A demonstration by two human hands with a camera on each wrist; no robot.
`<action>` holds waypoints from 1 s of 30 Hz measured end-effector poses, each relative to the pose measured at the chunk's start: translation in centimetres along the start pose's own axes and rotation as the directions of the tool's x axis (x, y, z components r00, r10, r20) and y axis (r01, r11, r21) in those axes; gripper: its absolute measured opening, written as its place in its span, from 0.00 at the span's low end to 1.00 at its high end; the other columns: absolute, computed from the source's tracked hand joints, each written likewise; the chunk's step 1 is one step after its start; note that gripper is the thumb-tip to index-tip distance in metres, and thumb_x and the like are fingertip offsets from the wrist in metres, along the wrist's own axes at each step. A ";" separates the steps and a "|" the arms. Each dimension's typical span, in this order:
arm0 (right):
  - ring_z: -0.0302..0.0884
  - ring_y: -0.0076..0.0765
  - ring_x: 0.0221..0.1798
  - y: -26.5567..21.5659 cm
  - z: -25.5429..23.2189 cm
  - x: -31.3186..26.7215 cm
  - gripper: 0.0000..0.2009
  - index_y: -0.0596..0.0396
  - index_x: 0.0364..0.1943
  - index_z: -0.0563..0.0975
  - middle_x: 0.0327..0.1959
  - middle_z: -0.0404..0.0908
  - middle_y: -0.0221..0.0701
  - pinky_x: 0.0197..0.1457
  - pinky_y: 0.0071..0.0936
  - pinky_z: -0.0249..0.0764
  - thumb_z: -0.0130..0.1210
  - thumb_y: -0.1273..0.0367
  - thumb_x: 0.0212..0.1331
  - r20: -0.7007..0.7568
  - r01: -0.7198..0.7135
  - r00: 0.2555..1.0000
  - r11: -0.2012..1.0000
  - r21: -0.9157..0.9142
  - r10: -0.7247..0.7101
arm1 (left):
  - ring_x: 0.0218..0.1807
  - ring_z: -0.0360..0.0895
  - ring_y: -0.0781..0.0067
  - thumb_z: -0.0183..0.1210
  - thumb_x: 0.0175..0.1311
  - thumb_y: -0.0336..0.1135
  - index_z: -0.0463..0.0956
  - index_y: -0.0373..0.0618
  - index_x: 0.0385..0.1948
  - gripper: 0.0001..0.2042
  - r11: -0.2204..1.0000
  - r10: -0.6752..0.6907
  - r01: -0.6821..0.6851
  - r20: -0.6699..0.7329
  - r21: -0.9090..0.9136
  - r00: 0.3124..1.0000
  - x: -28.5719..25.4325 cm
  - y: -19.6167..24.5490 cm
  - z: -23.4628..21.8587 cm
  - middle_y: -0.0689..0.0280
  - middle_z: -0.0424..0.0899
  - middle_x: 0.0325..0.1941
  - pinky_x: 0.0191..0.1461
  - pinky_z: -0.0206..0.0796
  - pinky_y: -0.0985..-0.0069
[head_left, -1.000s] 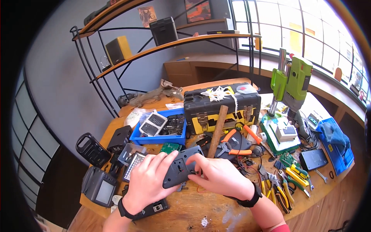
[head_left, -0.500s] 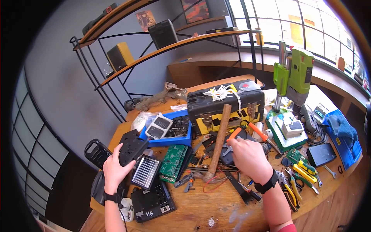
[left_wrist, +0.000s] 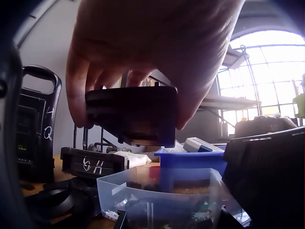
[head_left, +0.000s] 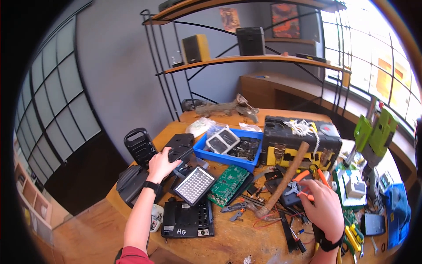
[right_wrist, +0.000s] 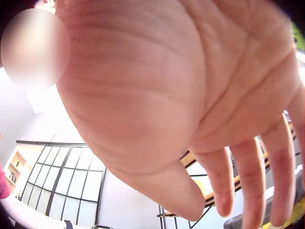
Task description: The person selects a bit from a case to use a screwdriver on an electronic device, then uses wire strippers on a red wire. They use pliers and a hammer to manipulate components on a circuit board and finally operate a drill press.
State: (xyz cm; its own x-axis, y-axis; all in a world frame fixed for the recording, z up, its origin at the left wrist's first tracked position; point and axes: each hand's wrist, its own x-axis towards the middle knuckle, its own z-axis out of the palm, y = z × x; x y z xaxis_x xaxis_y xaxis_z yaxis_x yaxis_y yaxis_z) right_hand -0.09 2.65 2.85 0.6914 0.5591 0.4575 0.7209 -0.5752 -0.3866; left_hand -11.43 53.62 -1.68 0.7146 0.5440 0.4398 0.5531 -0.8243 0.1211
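My left hand [head_left: 161, 165] is at the left of the table. In the left wrist view that hand [left_wrist: 157, 43] grips a dark device [left_wrist: 136, 112] between thumb and fingers, above a clear plastic box [left_wrist: 157, 200]. To its right in the head view lie a panel with rows of round dots [head_left: 194, 185] and a green circuit board [head_left: 228, 184]. My right hand [head_left: 324, 206] hovers by an orange-handled tool [head_left: 292, 189], right of a hammer's wooden handle [head_left: 289, 178]. The right wrist view shows this hand [right_wrist: 190, 86] with fingers extended and nothing held.
A blue bin [head_left: 250, 163] of small black parts stands behind the board, with a black toolbox [head_left: 303, 147] beside it. A flat black device [head_left: 187, 220] lies near the front edge. On the right are a green drill [head_left: 378, 136] and a blue tray [head_left: 398, 220].
Both hands first held a dark device over the table's middle. They separated, the left going left with a dark device, the right going right, now emptied. The head view has swung left.
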 end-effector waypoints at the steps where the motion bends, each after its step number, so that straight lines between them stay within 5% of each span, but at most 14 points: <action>1: 0.85 0.47 0.44 -0.1 -0.2 0.0 0.13 0.54 0.49 0.82 0.40 0.85 0.38 0.48 0.39 0.78 0.63 0.70 0.60 0.032 -0.030 0.999 0.999 0.019 0.029 | 0.50 0.87 0.48 0.70 0.54 0.57 0.76 0.48 0.61 0.34 1.000 -0.008 0.008 -0.001 0.009 1.000 0.1 -0.2 0.1 0.50 0.89 0.46 0.54 0.79 0.57; 5: 0.86 0.46 0.44 -0.6 -0.9 0.0 0.14 0.54 0.50 0.81 0.40 0.86 0.37 0.48 0.38 0.79 0.63 0.71 0.60 0.088 -0.092 0.992 0.994 0.067 0.086 | 0.47 0.87 0.50 0.71 0.50 0.59 0.82 0.46 0.52 0.32 0.992 -0.005 0.009 -0.032 0.126 0.999 -0.4 -0.6 -0.8 0.51 0.90 0.44 0.52 0.79 0.60; 10: 0.86 0.38 0.40 -1.3 -1.7 0.2 0.15 0.58 0.51 0.81 0.38 0.86 0.36 0.49 0.33 0.78 0.61 0.76 0.59 0.102 -0.099 0.991 0.993 0.065 0.092 | 0.49 0.86 0.53 0.70 0.48 0.60 0.85 0.45 0.47 0.30 0.984 0.052 -0.076 0.147 0.160 0.988 0.1 -1.5 -2.0 0.54 0.90 0.45 0.56 0.78 0.60; 12: 0.85 0.45 0.42 -1.9 -2.4 0.0 0.14 0.56 0.59 0.78 0.42 0.86 0.42 0.47 0.36 0.79 0.56 0.70 0.73 0.157 -0.069 0.986 0.994 0.085 0.055 | 0.51 0.86 0.53 0.70 0.48 0.63 0.84 0.48 0.50 0.33 0.972 0.163 -0.192 0.200 0.136 0.966 0.8 -2.7 -0.8 0.53 0.89 0.47 0.57 0.77 0.61; 15: 0.84 0.39 0.41 -1.4 -2.0 0.0 0.16 0.56 0.61 0.77 0.41 0.84 0.39 0.46 0.33 0.78 0.57 0.75 0.70 0.182 -0.073 0.982 0.994 0.087 0.056 | 0.52 0.86 0.53 0.69 0.47 0.64 0.84 0.50 0.51 0.33 0.981 0.191 -0.191 0.326 -0.033 0.926 1.6 -2.6 0.5 0.56 0.90 0.45 0.57 0.77 0.59; 19: 0.83 0.39 0.42 -1.8 -1.9 0.1 0.16 0.56 0.60 0.77 0.41 0.84 0.39 0.46 0.33 0.78 0.57 0.75 0.70 0.196 -0.084 0.978 0.993 0.084 0.066 | 0.57 0.83 0.49 0.68 0.51 0.64 0.81 0.50 0.56 0.34 0.976 0.198 -0.215 0.321 0.018 0.926 1.5 -2.2 3.4 0.51 0.86 0.54 0.60 0.75 0.58; 21: 0.84 0.39 0.43 -1.8 -1.9 0.1 0.16 0.56 0.61 0.77 0.43 0.84 0.39 0.47 0.32 0.78 0.57 0.75 0.71 0.206 -0.075 0.977 0.994 0.074 0.058 | 0.63 0.79 0.46 0.68 0.55 0.62 0.77 0.46 0.61 0.36 0.950 0.290 -0.286 -0.016 0.124 0.957 0.8 -1.7 4.5 0.48 0.81 0.62 0.63 0.73 0.55; 24: 0.84 0.39 0.44 -1.7 -1.8 0.0 0.16 0.56 0.62 0.76 0.44 0.85 0.38 0.48 0.32 0.78 0.57 0.74 0.71 0.232 -0.103 0.969 0.992 0.068 0.084 | 0.68 0.73 0.41 0.68 0.56 0.63 0.68 0.43 0.70 0.44 0.943 0.285 -0.246 0.160 -0.225 0.945 -1.8 3.1 -0.1 0.48 0.73 0.70 0.70 0.69 0.53; 28: 0.84 0.38 0.43 -1.7 -1.8 0.4 0.16 0.57 0.61 0.77 0.43 0.85 0.37 0.48 0.32 0.78 0.57 0.74 0.71 0.255 -0.111 0.963 0.991 0.072 0.089 | 0.65 0.74 0.37 0.74 0.49 0.62 0.53 0.41 0.78 0.57 0.932 0.361 -0.338 0.315 -0.127 0.877 -8.4 7.6 -3.4 0.38 0.69 0.70 0.64 0.74 0.53; 29: 0.86 0.38 0.41 -2.0 -1.0 0.6 0.16 0.58 0.53 0.81 0.38 0.86 0.36 0.49 0.33 0.78 0.60 0.76 0.59 0.159 -0.115 0.982 0.990 0.080 0.102 | 0.64 0.75 0.36 0.75 0.47 0.59 0.52 0.42 0.78 0.57 0.938 0.346 -0.334 0.309 -0.095 0.886 -9.4 7.5 -2.5 0.39 0.68 0.70 0.63 0.75 0.53; 30: 0.86 0.38 0.41 -1.9 -0.8 0.6 0.16 0.58 0.53 0.81 0.38 0.86 0.36 0.49 0.33 0.78 0.60 0.76 0.59 0.160 -0.130 0.980 0.988 0.084 0.115 | 0.64 0.75 0.35 0.76 0.46 0.57 0.51 0.44 0.79 0.58 0.941 0.334 -0.331 0.300 -0.063 0.893 -9.8 7.2 -1.8 0.39 0.67 0.71 0.63 0.75 0.52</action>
State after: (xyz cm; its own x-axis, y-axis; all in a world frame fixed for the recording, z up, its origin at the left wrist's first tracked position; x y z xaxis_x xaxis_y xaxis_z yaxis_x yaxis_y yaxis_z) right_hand -1.07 3.56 4.46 0.7685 0.5772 0.2762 0.6264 -0.5906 -0.5087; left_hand -15.24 42.05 -3.49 0.9520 0.2573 0.1659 0.2569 -0.9661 0.0246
